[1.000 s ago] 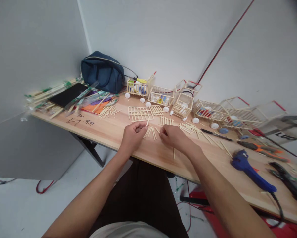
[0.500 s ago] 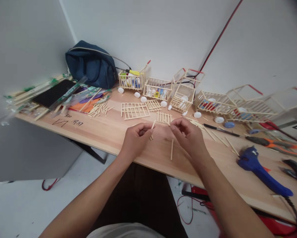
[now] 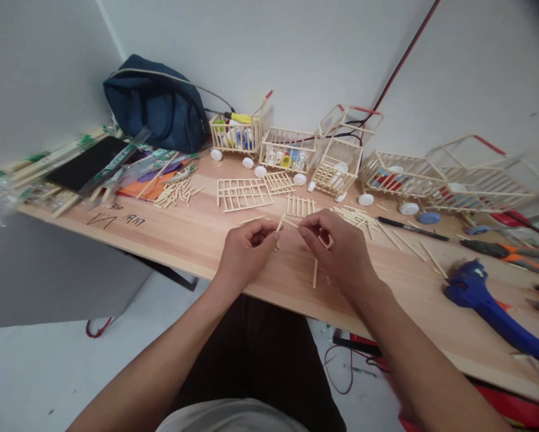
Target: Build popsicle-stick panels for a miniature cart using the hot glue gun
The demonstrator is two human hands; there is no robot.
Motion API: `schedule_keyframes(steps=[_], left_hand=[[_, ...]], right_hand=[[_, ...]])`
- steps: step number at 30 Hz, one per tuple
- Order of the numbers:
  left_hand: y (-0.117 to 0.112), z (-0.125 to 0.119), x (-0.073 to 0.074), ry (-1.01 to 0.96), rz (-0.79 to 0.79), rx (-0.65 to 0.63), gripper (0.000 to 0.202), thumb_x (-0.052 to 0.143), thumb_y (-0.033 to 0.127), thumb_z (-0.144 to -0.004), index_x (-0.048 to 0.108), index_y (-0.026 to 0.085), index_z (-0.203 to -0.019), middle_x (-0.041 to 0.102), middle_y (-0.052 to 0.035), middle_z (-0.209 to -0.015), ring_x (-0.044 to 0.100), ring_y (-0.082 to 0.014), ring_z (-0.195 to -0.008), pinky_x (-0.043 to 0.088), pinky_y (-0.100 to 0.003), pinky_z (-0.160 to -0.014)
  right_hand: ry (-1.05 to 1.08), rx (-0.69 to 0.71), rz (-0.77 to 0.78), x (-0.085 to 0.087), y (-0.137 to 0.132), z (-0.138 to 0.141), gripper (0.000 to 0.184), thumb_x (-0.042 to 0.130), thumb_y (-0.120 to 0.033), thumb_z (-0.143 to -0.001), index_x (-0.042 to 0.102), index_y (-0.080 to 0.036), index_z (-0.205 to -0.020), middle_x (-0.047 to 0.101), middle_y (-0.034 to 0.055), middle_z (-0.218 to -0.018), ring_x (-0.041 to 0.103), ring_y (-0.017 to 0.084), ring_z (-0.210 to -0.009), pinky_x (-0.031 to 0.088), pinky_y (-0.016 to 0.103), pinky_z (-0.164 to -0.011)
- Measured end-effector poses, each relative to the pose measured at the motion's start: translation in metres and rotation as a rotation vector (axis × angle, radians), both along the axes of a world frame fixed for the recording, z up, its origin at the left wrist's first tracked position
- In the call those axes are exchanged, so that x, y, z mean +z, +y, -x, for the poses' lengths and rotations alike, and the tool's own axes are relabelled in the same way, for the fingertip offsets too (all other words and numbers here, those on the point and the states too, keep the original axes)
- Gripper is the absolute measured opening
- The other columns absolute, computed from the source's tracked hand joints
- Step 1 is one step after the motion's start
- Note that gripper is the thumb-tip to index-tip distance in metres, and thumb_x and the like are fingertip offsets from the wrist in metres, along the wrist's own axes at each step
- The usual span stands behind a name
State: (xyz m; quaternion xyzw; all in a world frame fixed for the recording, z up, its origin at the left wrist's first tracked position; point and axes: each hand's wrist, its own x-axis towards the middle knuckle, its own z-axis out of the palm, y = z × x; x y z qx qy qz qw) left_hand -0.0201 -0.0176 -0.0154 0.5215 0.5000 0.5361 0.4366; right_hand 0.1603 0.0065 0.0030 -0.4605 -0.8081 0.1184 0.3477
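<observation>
My left hand (image 3: 250, 247) is closed in a pinch on a short wooden stick (image 3: 280, 222), which stands up tilted from the fingertips. Between the fingertips of my right hand (image 3: 335, 241) is another thin wooden stick (image 3: 290, 222), pointing left. Its far end meets or nearly meets the left stick; I cannot tell whether they touch. One loose stick (image 3: 315, 274) lies on the wooden table (image 3: 197, 240) below my right hand. Just beyond the hands lies a small slatted panel of sticks (image 3: 301, 206), with larger stick panels (image 3: 243, 194) farther left.
Several miniature stick shopping carts (image 3: 289, 150) with white wheels line the wall. A blue glue gun (image 3: 494, 312), pliers (image 3: 508, 249) and a black pen (image 3: 411, 228) lie at right. Cut sticks (image 3: 177, 191), packaged sticks (image 3: 48, 156) and a blue bag (image 3: 156, 105) sit at left.
My right hand has moved left, bringing its stick up to the one in my left hand. The left hand keeps its pinch, and the camera view has shifted slightly.
</observation>
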Motion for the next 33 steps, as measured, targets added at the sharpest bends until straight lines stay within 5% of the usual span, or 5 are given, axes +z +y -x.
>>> schedule_keyframes(steps=[33], left_hand=[[-0.0015, 0.0009, -0.0018, 0.029, -0.037, -0.005, 0.017, 0.066, 0.023, -0.075, 0.075, 0.015, -0.087, 0.070, -0.0020, -0.074, 0.060, -0.0122, -0.066, 0.045, -0.022, -0.062]], right_hand=[[-0.018, -0.002, 0.063, -0.0020, -0.0002, 0.0016, 0.012, 0.053, -0.025, -0.091, 0.061, -0.020, -0.084, 0.060, -0.0004, -0.072, 0.050, 0.012, -0.063, 0.037, 0.025, -0.060]])
